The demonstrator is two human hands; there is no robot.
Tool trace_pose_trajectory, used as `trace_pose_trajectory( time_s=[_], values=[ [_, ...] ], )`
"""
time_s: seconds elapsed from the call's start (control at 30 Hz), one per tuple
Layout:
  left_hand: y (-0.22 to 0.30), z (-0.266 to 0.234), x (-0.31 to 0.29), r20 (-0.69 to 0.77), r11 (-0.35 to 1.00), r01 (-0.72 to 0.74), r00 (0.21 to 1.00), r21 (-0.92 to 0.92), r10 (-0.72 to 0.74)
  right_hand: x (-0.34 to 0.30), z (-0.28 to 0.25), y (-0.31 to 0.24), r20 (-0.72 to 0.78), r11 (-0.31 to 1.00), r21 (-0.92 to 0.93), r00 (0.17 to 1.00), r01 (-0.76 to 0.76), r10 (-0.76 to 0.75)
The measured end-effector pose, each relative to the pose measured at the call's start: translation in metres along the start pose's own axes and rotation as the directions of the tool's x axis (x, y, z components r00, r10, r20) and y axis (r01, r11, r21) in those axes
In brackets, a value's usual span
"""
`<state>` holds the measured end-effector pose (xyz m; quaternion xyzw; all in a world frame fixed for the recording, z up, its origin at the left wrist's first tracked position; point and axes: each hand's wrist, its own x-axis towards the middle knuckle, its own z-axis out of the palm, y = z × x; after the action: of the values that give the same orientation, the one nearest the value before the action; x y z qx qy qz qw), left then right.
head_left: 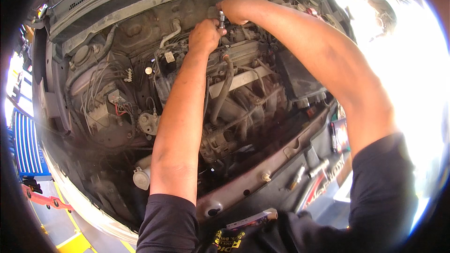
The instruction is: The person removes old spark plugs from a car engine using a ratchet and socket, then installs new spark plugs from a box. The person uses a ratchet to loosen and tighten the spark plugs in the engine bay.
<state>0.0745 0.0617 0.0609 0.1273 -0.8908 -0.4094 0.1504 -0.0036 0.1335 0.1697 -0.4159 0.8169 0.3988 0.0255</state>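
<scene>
Dark shirt nearest me; metal tool at the far side of the engine.
From my remote position, the tool appears upright, just right of the left hand, which clasps it with the thumb against the shaft. The right hand bends over beside the upper end; its grasp is hidden, so I cannot tell its state. Caution: I judge that off-axis force could make the tool slip, driving knuckles into the engine; a slack hold could drop it into the gaps beyond the hose.
</scene>
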Motion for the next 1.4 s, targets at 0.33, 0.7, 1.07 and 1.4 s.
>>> trace_pose_trajectory(
  time_s=[0.33, 0.7, 1.07, 1.4],
  values=[
    [-0.007, 0.002, 0.004, -0.025, 1.000, -0.027, 0.999, 0.003, 0.027, -0.004, 0.005, 0.004, 0.094, 0.795, 0.599, 0.994, -0.097, 0.051],
    [-0.012, 0.003, 0.013, 0.056, 1.000, 0.013, 0.998, 0.025, -0.014, -0.007, 0.004, 0.009, 0.149, 0.648, 0.756, 0.988, -0.092, -0.033],
    [-0.010, 0.006, 0.013, 0.041, 0.993, 0.102, 0.994, 0.065, -0.105, 0.036, 0.013, 0.019, 0.351, 0.287, 0.908, 0.928, -0.305, -0.126],
    [-0.028, 0.016, 0.025, 0.028, 0.976, -0.122, 0.993, 0.181, 0.119, 0.032, 0.024, 0.024, 0.281, 0.132, 0.956, 0.948, -0.263, -0.146]
  ],
)
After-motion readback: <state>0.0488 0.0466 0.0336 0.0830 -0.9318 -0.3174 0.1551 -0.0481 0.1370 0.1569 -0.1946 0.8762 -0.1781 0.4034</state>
